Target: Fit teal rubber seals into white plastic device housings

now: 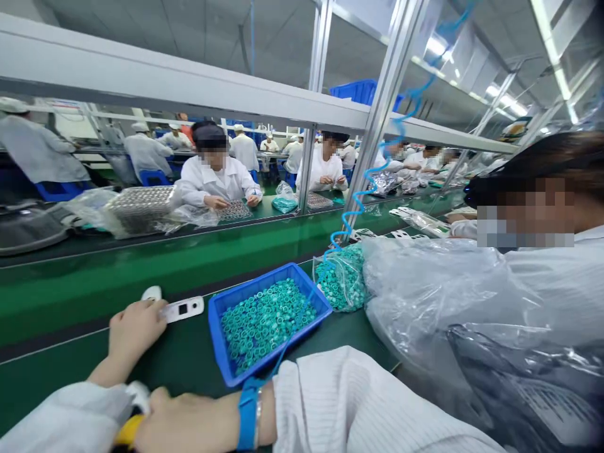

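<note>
Strip-lit workshop space (141, 25) stretches away, with people (217, 179) in white coats seated along it. Across the top runs a white beam (189, 78), met by upright metal posts (380, 119). Below lies a dark green worktop (184, 362); at its right sits a co-worker (566, 277), partly behind large clear plastic bags (438, 283). Left of the bags are 1 smaller bag of teal rings (342, 277) and 1 blue tray (218, 343) filled with more rings. Next come the person's 2 hands. Left of the tray, the left hand (136, 328) has bent fingers touching a white panel (184, 309) with a dark square opening; I cannot tell how firmly it grips. Nearer, the right hand (177, 418), with a blue wristband (248, 412) on its wrist, is partly curled beside a white piece (140, 396) and a yellow object (128, 431); its hold is hidden.
</note>
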The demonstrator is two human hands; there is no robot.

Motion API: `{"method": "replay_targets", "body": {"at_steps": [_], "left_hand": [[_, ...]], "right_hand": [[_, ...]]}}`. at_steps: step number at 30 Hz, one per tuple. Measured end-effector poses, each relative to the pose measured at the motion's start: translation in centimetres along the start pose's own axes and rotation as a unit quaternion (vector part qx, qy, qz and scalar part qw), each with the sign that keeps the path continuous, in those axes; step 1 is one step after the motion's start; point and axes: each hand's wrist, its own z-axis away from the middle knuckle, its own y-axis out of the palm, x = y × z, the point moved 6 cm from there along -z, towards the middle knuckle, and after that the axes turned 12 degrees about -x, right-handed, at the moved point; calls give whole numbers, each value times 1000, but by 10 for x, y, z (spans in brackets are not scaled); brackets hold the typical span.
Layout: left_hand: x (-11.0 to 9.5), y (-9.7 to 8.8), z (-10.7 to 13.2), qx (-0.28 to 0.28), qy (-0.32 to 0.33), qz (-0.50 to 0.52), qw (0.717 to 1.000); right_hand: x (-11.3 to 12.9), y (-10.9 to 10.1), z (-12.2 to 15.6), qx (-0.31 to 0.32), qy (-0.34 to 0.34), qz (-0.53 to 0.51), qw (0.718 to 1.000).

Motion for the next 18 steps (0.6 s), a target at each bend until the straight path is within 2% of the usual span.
{"method": "replay_targets", "body": {"at_steps": [2,4,6,10,13,14,15,16,18], "left_hand": [[-4,-9,20,0,-11,6,1000],[-5,-16,40,-1,-25,20,999],[-1,-22,59,-10,-45,41,998],[17,-41,90,-57,-100,93,989],[30,-72,104,-126,-159,151,968],[33,-87,108,-169,-199,198,945],[37,-101,111,-218,-243,259,909],[39,-116,114,-272,-286,333,857],[38,-139,116,-350,-331,490,726]], "right_hand": [[-2,0,18,27,35,22,999],[-10,-10,30,-50,91,23,994],[-18,-14,36,-90,103,20,990],[-30,-15,33,-125,100,-2,987],[-34,-16,25,-131,110,3,985],[-34,-17,23,-130,114,9,985],[-35,-18,20,-128,115,15,985],[-35,-19,18,-126,115,21,985],[-36,-22,15,-125,109,29,986]]}}
